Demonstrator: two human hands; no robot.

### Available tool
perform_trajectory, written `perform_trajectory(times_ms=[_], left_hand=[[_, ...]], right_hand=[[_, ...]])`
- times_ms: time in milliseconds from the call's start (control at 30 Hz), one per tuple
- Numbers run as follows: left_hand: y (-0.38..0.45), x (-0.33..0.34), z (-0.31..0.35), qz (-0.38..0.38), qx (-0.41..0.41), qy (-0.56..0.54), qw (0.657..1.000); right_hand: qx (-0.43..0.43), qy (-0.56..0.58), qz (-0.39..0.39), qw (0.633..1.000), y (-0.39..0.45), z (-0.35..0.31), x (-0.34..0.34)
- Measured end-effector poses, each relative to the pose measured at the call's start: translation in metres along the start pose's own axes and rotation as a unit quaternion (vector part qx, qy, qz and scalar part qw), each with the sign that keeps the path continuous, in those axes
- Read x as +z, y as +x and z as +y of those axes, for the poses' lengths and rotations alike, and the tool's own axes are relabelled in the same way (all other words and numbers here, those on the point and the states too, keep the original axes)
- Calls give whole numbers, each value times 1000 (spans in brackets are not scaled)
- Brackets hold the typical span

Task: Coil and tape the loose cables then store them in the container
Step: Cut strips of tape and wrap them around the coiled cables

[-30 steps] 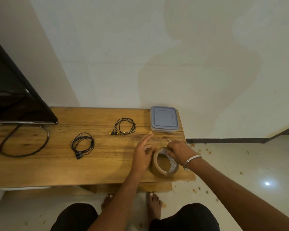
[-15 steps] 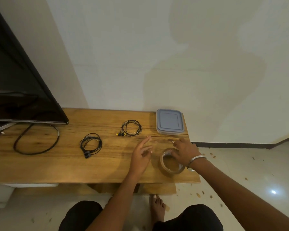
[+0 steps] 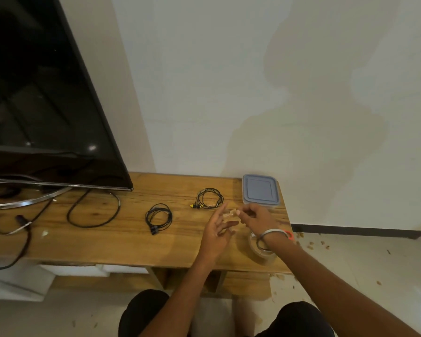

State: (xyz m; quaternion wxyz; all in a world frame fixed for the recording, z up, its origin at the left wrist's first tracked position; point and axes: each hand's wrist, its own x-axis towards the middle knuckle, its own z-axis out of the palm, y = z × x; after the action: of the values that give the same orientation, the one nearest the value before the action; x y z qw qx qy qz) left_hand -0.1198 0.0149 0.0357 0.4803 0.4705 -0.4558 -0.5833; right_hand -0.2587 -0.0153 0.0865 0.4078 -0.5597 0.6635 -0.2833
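Observation:
Two coiled black cables lie on the wooden table (image 3: 107,242): a thicker coil (image 3: 158,217) at the middle and a thin one with yellow plugs (image 3: 209,198) farther right. A grey-lidded container (image 3: 260,189) stands shut at the back right corner. The brown tape roll (image 3: 261,249) lies near the front right edge, partly under my right wrist. My right hand (image 3: 254,218) pinches a small piece of clear tape (image 3: 231,214). My left hand (image 3: 216,231) is beside it with fingers spread, its fingertips at the tape piece.
A large black TV (image 3: 41,113) on a chrome stand fills the left, with its black power cable (image 3: 93,216) looped across the table. The table's right edge drops to a tiled floor (image 3: 374,276) strewn with small scraps.
Both hands left the tape roll and rose toward the container. My right hand now pinches a torn piece of tape. The camera view tilted up and left.

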Motion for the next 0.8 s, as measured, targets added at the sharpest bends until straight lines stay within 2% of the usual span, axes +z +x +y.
perform_trajectory(times_ms=[100, 333, 533, 667, 800], left_hand=[[-6, -6, 6, -8, 8, 28, 1000], [-13, -20, 13, -2, 27, 78, 997], [-14, -35, 13, 24, 27, 95, 995], [-15, -48, 8, 8, 35, 152, 988], [-14, -63, -2, 31, 13, 213, 976]], right_hand=[[-2, 44, 3, 999, -4, -5, 7], [-30, 36, 22, 999, -9, -15, 16], [-21, 46, -3, 999, -9, -16, 26], [-16, 61, -23, 998, -11, -15, 35], [12, 95, -45, 994, -6, -7, 43]])
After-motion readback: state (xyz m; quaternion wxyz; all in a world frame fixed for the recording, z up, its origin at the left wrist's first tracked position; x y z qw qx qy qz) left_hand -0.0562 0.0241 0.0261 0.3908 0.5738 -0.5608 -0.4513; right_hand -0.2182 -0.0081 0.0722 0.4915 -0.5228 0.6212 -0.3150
